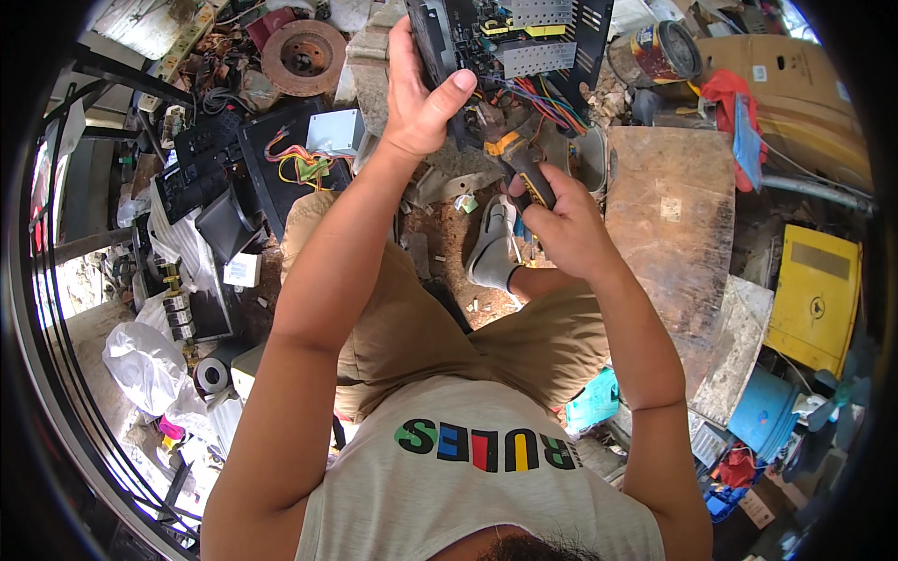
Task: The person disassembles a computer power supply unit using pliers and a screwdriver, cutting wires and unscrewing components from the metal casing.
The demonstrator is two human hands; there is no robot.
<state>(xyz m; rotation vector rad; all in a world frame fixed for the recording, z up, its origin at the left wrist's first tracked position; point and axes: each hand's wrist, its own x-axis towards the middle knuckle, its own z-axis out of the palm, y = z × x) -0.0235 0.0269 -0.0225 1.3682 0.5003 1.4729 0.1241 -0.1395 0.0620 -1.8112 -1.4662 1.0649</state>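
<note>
At the top of the view is an opened black electronics case with a circuit board and silver heat sinks inside. My left hand grips its left side, thumb pointing across it. Coloured wires hang from the case's lower edge. My right hand is closed round a pair of pliers with black and yellow handles. The jaws point up at the wires just below the case; whether they touch a wire I cannot tell.
On the left, a silver power supply with coloured leads lies on a black panel. A rusty disc sits behind it. To the right are a wooden board, a yellow metal box, a cardboard box and a dirty bucket.
</note>
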